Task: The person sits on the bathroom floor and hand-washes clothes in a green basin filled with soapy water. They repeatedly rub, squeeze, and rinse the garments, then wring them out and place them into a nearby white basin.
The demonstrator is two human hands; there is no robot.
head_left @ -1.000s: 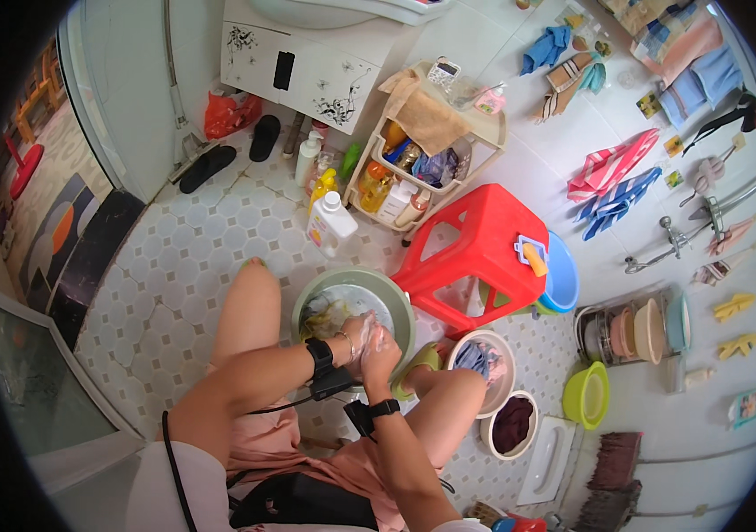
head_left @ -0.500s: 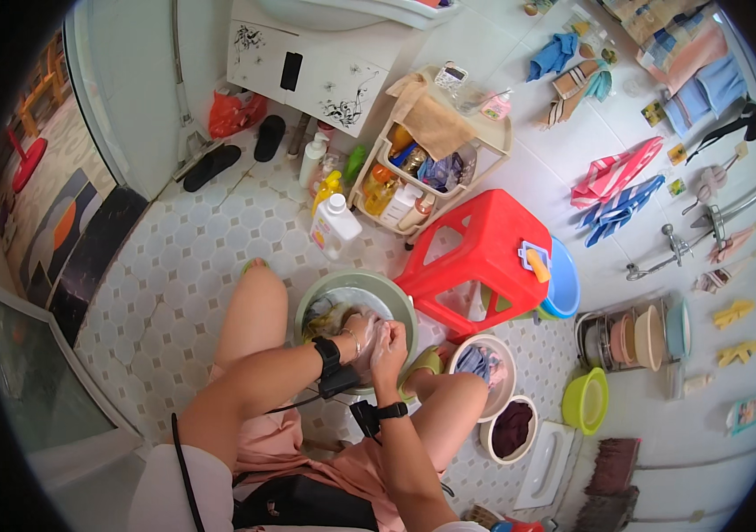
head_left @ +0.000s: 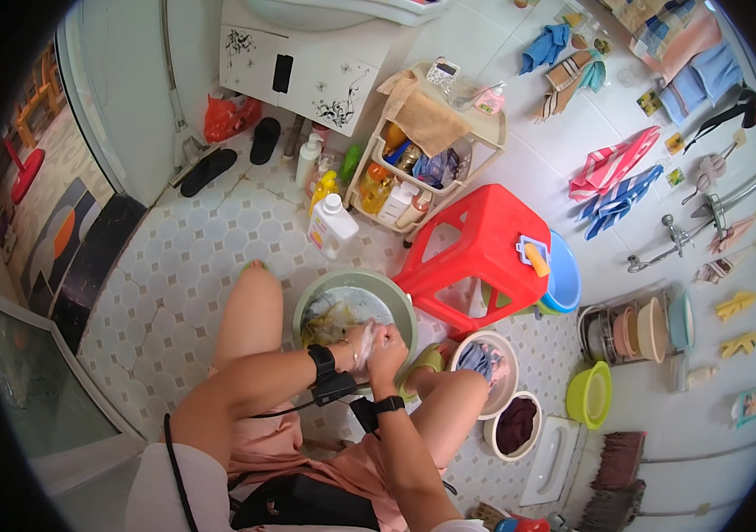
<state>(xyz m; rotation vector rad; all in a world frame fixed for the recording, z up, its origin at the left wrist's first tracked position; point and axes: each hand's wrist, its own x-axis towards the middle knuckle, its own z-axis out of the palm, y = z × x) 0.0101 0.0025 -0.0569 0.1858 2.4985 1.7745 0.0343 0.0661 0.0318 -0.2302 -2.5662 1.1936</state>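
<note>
A round green basin (head_left: 303, 297) stands on the floor between my knees, holding cloudy, sudsy water. A yellowish and dark wet cloth (head_left: 329, 321) lies in its left part. Over the basin's right side, my left hand (head_left: 358, 346) and my right hand (head_left: 388, 349) press together with fingers curled. Something whitish and wet shows between them, either suds or a thin pale cloth; I cannot tell which. Both wrists carry black straps with small devices.
A red plastic stool (head_left: 493, 230) stands beyond the basin to the right. A white detergent bottle (head_left: 334, 229) sits beyond it. Right of my leg are a pale basin with clothes (head_left: 484, 362) and another with dark cloth (head_left: 514, 427). A rolling cart (head_left: 484, 155) stands by the wall.
My hands have come closer together, my left hand turning slightly to the right, out of the suds. More of the yellowish cloth shows in the water.
</note>
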